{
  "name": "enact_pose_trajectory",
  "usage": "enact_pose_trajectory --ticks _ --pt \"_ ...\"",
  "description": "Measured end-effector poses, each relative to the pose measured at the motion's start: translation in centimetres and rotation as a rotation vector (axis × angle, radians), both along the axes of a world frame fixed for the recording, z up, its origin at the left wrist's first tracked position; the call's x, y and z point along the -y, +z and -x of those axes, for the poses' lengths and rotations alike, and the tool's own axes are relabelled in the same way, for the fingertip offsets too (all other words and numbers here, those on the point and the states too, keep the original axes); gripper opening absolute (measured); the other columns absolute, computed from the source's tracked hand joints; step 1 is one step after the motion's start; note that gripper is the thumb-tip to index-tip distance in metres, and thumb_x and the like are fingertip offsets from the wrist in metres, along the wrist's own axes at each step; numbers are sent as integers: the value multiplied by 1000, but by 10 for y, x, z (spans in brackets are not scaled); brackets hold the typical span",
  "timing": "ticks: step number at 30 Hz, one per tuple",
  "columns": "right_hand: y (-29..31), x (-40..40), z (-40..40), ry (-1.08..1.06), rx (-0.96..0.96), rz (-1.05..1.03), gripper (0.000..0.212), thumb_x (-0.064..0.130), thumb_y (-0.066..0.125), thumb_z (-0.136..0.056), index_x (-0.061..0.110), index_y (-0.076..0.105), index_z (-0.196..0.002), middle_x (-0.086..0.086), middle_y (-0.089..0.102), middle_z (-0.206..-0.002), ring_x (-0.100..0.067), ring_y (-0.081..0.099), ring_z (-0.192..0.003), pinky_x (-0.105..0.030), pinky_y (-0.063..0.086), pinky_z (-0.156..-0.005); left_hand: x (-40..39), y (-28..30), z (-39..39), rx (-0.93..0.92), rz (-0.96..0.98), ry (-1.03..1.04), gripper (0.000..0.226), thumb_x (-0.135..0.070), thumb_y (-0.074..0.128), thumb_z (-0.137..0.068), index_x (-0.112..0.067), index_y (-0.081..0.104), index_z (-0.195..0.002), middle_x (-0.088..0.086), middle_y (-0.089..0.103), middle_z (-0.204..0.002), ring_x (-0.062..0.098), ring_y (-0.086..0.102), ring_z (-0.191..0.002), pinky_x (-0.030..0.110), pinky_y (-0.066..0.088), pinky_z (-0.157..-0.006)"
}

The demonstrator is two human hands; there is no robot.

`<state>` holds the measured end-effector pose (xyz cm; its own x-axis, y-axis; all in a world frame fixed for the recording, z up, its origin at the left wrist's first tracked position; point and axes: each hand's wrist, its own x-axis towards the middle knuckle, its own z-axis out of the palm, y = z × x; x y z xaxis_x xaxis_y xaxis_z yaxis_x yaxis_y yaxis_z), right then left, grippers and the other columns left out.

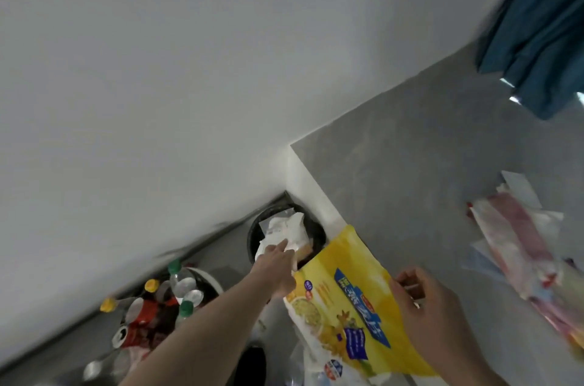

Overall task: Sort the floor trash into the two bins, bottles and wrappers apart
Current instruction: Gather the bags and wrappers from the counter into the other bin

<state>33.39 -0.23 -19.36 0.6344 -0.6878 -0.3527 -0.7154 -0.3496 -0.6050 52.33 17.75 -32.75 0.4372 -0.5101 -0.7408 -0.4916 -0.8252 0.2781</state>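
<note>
Nearest, the right hand (pixel 433 319) pinches a yellow wrapper (pixel 344 300) by its edge; its blue label print is blurred, unreadable. Farther, left hand (pixel 278 265) fingers press a white wrapper (pixel 287 232) into the black bin (pixel 317 235). Bottles (pixel 164 300) fill the near bin (pixel 208 278).

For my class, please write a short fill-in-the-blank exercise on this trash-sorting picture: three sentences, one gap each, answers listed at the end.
1. The right hand holds a large wrapper whose main colour is ____.
2. The left hand reaches into the bin that stands in the ____ of the room.
3. The other bin is filled with ____, several with green or yellow caps.

Missing words: yellow; corner; bottles
</note>
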Motion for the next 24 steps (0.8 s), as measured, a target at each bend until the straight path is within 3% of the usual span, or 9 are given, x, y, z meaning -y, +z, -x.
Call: enact_pose_trajectory --ticks 5,9,12,16,19,22,24 --pt "-40 -15 -9 38 -38 -17 19 22 73 -88 26 59 -75 10 67 -67 -1 62 -70 -32 49 -59 -20 -29 6 -77 -6 69 58 -24 55 -90 -24 46 -147 -1 29 -160 26 31 -144 43 37 -114" --pt "-42 -25 -26 84 -35 1 18 23 71 -89 27 57 -78 13 66 -69 2 62 -69 -31 50 -58 -61 -25 -4 -53 15 129 46 -26 53 -82 -27 59 -127 -5 53 -126 24 53 -121 38 50 -95" --pt "-35 -24 -53 117 15 59 19 25 66 -92 29 54 -78 16 64 -72 2 62 -69 -25 45 -56 -80 -10 -25 19 47 141 37 -19 46 -85 -26 63 -117 -5 59 -118 22 55 -118 39 48 -98" --pt "-36 -27 -98 176 119 191 14 25 63 -95 31 54 -85 14 61 -81 -4 58 -75 -25 40 -57 -99 -10 -56 59 106 201 37 -15 46 -90 -23 64 -122 -6 55 -134 16 39 -138 36 35 -113" --pt "-59 -39 -127 277 167 281 9 23 62 -94 28 57 -88 16 52 -79 -10 51 -77 -29 38 -61 -111 -14 -71 86 122 291 42 -21 55 -89 -29 58 -130 -9 43 -145 19 39 -139 33 35 -112" --pt "-105 -57 -144 442 88 290 9 19 63 -94 24 57 -89 12 52 -80 -15 52 -80 -35 45 -65 -117 -21 -82 107 163 321 46 -22 59 -87 -31 56 -132 -10 42 -146 20 42 -137 34 38 -110" --pt "-147 -71 -148 564 -20 277 12 17 63 -93 24 54 -88 9 53 -84 -18 51 -85 -33 41 -67 -121 -30 -87 109 182 320 45 -21 59 -87 -33 56 -131 -10 42 -147 20 41 -137 35 38 -111"
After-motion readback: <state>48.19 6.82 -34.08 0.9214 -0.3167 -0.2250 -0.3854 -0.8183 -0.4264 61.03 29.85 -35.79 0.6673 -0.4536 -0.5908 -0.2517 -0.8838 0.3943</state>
